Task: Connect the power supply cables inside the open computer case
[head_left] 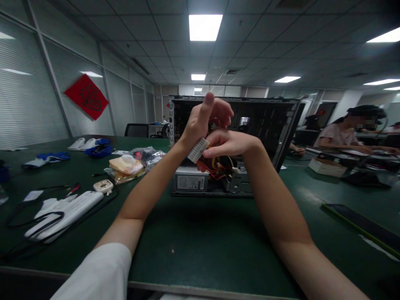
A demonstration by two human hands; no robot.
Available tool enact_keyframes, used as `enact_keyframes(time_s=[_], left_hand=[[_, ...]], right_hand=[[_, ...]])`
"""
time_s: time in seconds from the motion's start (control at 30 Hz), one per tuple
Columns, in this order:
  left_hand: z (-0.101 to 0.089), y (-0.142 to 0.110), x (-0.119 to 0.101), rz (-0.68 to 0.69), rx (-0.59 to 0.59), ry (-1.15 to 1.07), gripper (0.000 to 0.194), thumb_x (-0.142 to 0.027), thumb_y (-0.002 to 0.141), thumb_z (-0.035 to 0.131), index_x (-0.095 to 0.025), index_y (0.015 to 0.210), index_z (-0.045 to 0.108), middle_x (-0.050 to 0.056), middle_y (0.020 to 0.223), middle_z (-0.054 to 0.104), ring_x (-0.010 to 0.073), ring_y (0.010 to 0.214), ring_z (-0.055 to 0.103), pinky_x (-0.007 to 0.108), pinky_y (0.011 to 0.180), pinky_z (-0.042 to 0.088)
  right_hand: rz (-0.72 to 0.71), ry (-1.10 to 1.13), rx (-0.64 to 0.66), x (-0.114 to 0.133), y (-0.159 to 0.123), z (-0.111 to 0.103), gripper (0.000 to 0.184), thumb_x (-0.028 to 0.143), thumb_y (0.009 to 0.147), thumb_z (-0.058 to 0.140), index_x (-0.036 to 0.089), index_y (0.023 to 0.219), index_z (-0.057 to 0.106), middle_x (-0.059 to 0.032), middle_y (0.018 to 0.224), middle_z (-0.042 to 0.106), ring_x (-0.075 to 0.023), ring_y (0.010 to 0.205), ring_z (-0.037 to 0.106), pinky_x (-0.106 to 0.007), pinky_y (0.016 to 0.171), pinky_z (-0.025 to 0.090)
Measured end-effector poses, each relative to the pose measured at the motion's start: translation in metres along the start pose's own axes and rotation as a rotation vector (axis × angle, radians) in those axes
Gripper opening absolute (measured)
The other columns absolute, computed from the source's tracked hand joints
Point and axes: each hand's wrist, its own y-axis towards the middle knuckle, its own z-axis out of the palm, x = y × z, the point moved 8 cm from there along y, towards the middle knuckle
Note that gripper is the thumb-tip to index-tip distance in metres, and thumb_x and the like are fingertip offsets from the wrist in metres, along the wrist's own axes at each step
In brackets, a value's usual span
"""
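An open computer case [289, 125] stands on its side across the table, its inside facing me. My right hand [233, 143] is closed at its front, thumb pressed against a white, multi-pin power connector [198, 151]. Red and yellow cables [218, 166] run from around the connector down into the case. My left hand [208, 114] is raised just above and behind the right, thumb up and fingers loosely bent, with nothing visible between them. The connector overlaps the left wrist in view. Below the hands sits a labelled power supply [191, 182], in the case's lower left corner.
Left on the green table [203, 258] lie a white power strip [71, 214], a small white case [103, 186], plastic bags [133, 164] and blue-white gloves [51, 157]. At right are an open box [326, 166], a dark flat panel [362, 225] and a seated person [337, 135].
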Motion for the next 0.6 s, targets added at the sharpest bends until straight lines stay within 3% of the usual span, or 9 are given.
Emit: enact_keyframes(time_s=[0.2,0.4,0.6], left_hand=[[-0.013,0.004,0.010,0.008,-0.050,0.054,0.060,-0.063,0.107,0.045,-0.019,0.073,0.068,0.003,0.063,0.061,0.0123,0.058,0.061,0.026,0.057,0.053],[-0.025,0.009,0.013,0.105,-0.090,0.108,0.073,-0.075,0.104,0.035,-0.020,0.069,0.067,0.003,0.058,0.059,0.0121,0.052,0.058,0.026,0.052,0.051],[-0.027,0.007,0.003,0.186,-0.089,0.137,0.084,-0.084,0.099,0.029,-0.016,0.072,0.070,0.006,0.061,0.064,0.0123,0.052,0.061,0.026,0.051,0.049]], right_hand=[[0.085,-0.123,-0.098,-0.012,-0.003,-0.013,0.053,0.060,0.098,0.067,0.010,0.108,0.080,-0.0049,0.088,0.077,-0.0142,0.078,0.063,-0.025,0.073,0.050],[0.157,-0.201,-0.094,-0.011,-0.003,-0.013,0.057,0.064,0.100,0.060,0.011,0.106,0.082,-0.0045,0.086,0.075,-0.0137,0.072,0.058,-0.026,0.066,0.045],[0.268,-0.124,-0.083,-0.023,-0.004,-0.011,0.054,0.062,0.099,0.062,0.013,0.107,0.083,-0.0070,0.094,0.079,-0.0178,0.083,0.066,-0.028,0.078,0.053]])
